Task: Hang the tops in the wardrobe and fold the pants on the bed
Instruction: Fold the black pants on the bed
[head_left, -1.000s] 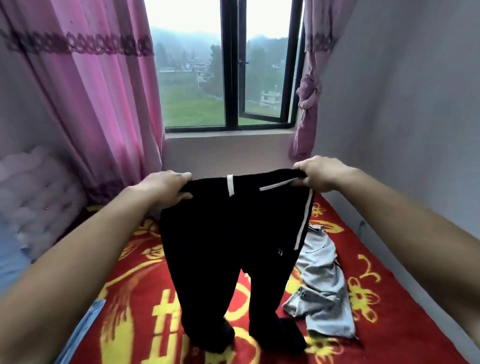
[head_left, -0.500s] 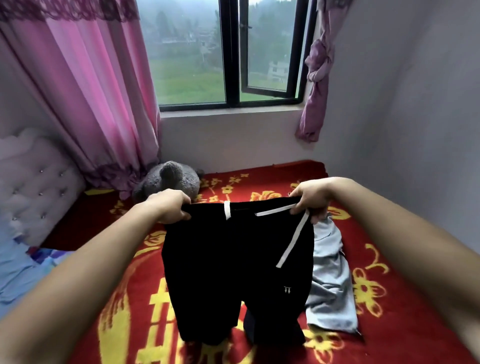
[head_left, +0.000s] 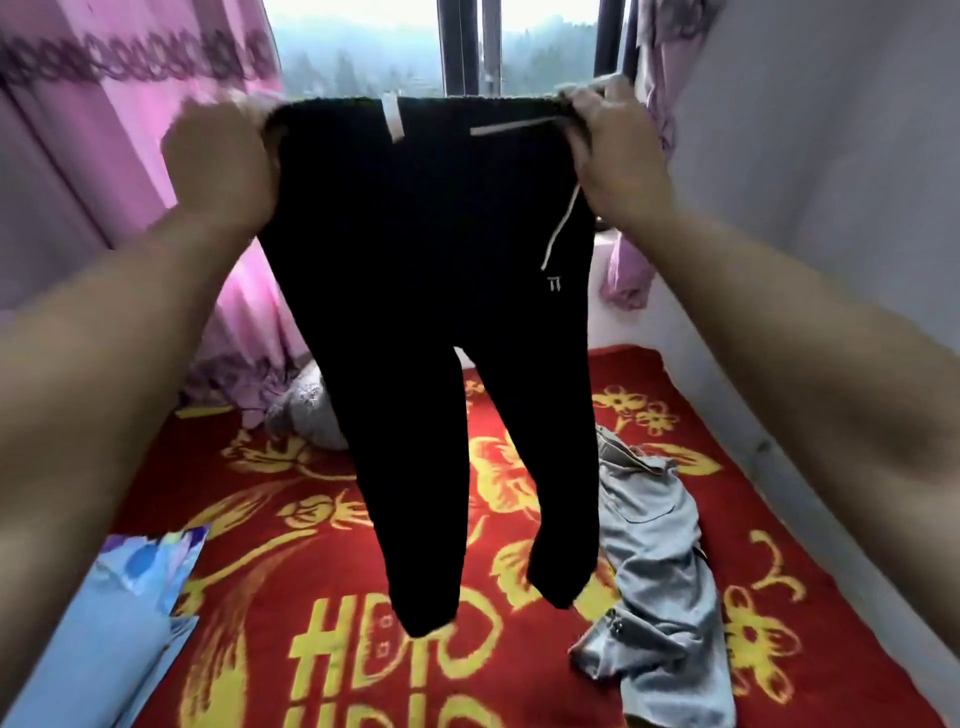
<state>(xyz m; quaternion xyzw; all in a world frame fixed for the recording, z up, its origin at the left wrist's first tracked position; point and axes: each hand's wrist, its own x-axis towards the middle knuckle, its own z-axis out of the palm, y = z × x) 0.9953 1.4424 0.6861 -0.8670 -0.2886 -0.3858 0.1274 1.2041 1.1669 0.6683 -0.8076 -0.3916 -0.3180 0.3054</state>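
Note:
Black pants with a white drawstring hang full length in the air in front of the window. My left hand grips the left end of the waistband and my right hand grips the right end. Both legs dangle clear above the bed, which is covered by a red blanket with yellow flowers. A crumpled grey garment lies on the blanket to the right of the pants.
A grey plush toy sits at the far side of the bed, partly behind the pants. Pink curtains hang left of the window. A grey wall runs along the right. Blue bedding lies at the lower left.
Both hands have lifted the pants from chest height to well above the bed, so the legs now hang free off the blanket. The camera has tilted with them.

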